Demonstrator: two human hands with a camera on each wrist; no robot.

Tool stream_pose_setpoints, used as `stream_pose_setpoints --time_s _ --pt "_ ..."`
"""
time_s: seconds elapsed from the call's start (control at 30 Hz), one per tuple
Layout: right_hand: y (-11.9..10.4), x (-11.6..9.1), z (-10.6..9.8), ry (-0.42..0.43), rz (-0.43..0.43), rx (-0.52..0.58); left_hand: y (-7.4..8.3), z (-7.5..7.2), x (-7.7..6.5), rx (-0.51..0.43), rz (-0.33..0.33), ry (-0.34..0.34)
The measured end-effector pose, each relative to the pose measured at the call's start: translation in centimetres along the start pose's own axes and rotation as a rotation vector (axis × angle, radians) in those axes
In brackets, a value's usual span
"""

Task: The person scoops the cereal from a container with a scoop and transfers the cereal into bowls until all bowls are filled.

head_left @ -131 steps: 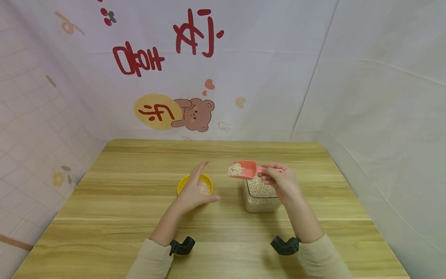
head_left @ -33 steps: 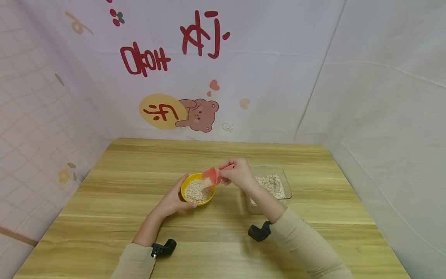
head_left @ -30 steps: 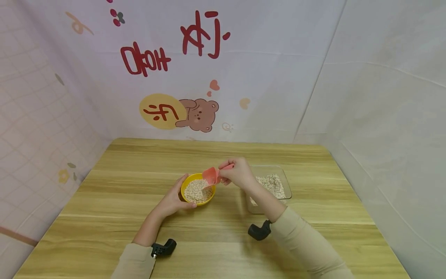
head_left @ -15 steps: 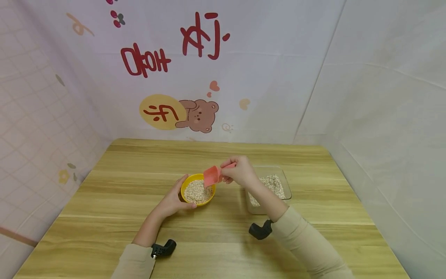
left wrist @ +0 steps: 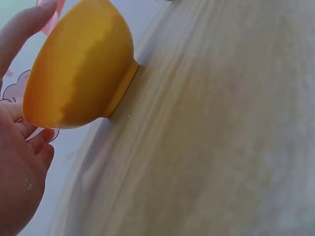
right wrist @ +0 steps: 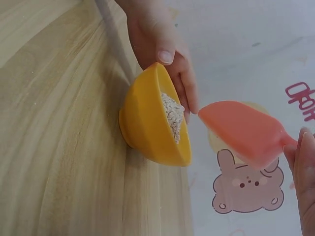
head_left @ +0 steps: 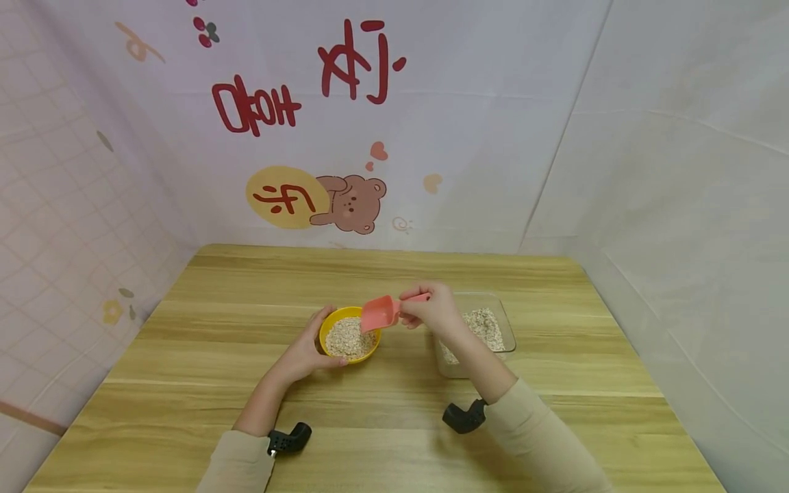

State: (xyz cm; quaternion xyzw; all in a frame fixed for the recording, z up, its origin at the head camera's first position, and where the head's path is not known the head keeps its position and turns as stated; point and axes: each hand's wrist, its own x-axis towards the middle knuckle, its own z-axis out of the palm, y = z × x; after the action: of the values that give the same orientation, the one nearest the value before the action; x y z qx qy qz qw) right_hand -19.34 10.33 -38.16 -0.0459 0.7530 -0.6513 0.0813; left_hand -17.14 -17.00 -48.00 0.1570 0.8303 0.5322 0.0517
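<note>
My left hand (head_left: 303,355) holds a yellow bowl (right wrist: 140,115) from its left side, thumb at the near rim and fingers round the far side. The bowl stands upright on the table, heaped with oat flakes (head_left: 347,339). My right hand (head_left: 436,313) pinches the handle of a pink scoop (head_left: 379,313). The scoop is above the bowl's right rim, its lip over the oats, and its inside looks bare. Seen from the right wrist, the scoop (right wrist: 243,130) is apart from the rim. Under my right forearm stands a clear container (head_left: 453,370), partly hidden, with more oats inside.
The wood-grain table (head_left: 382,438) carries the bowl and the container. A white cloth backdrop (head_left: 468,137) with red lettering and a printed bear rises behind the table, and more cloth hangs at both sides. A black wrist mount (head_left: 464,417) sits at each cuff.
The scoop, full earlier beside the container, has moved left and tipped its oats into the bowl, now fuller. My left hand took hold of the bowl. Lately the scoop has levelled and shifted slightly right.
</note>
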Motion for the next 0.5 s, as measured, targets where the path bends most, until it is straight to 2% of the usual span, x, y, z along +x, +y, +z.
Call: stream_pose_setpoints --time_s 0.2,0.5 --pt "0.1 -0.8 -0.8 0.042 0.01 0.047 0.7 0.0 0.1 0.005 0.012 0.017" --pt "0.0 -2.4 -2.9 0.084 0.013 0.104 2.5 0.2 0.3 0.023 -0.011 0.03"
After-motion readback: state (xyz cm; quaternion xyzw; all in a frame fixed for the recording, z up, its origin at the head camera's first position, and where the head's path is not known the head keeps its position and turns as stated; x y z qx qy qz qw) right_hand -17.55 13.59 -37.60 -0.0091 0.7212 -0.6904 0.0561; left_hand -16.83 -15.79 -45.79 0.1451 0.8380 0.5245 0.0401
